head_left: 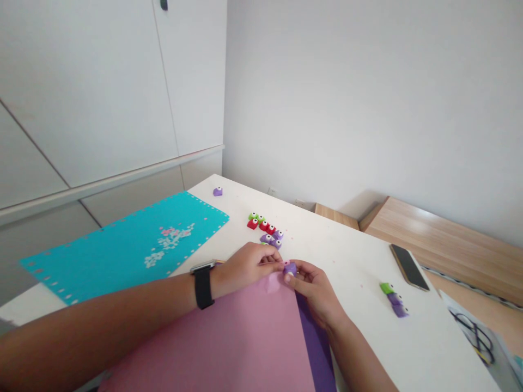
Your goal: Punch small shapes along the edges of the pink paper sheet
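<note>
Between the fingers of my right hand [316, 286] is a small purple paper punch [290, 269], at the top right corner of a pink sheet [241, 337]. My left hand [249, 267], with a black watch on the wrist, pinches the sheet's upper edge just left of the punch. A purple sheet [314, 343] shows from under the pink one on the right. Just beyond my left hand stand several small punches: green, red [252, 224] and purple [278, 234].
A turquoise sheet [122, 245] with punched edges and small paper cut-outs [174, 237] lies at the left. One purple punch [218, 191] sits near the far corner. At the right are three punches [395, 298], a phone [408, 267] and a wooden cabinet [449, 239].
</note>
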`<state>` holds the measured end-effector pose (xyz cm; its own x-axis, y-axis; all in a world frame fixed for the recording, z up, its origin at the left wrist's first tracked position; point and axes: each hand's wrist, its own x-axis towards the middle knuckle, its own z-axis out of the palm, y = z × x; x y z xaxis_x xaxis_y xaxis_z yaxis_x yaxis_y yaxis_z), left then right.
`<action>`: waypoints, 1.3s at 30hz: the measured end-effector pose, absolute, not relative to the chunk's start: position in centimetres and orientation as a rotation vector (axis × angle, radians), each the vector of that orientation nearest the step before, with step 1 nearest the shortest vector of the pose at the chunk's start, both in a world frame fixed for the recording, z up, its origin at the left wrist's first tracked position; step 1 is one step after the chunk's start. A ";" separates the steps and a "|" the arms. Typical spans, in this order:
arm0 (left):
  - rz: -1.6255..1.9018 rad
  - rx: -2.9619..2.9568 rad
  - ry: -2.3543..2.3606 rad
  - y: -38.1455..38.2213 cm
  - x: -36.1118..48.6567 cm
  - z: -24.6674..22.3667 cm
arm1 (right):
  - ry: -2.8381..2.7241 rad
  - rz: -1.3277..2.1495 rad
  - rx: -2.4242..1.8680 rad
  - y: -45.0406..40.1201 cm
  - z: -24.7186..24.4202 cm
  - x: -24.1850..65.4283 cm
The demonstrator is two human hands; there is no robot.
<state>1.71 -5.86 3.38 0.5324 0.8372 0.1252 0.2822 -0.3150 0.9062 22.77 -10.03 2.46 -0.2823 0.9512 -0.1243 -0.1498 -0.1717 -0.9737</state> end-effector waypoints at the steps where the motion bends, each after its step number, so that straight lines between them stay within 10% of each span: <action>1: 0.760 1.855 0.925 -5.9 1.7 3.4 | -1.213 1.599 -1.044 -10.0 2.5 22.8; 39: 0.775 1.848 0.903 -6.3 2.0 3.5 | -1.595 1.531 -1.100 -9.7 2.9 24.5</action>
<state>1.97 -6.27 3.51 0.5350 0.8334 0.1383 0.2624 -0.3195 0.9105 24.49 -9.65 2.85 -0.4290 0.8988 -0.0902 0.1268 -0.0389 -0.9912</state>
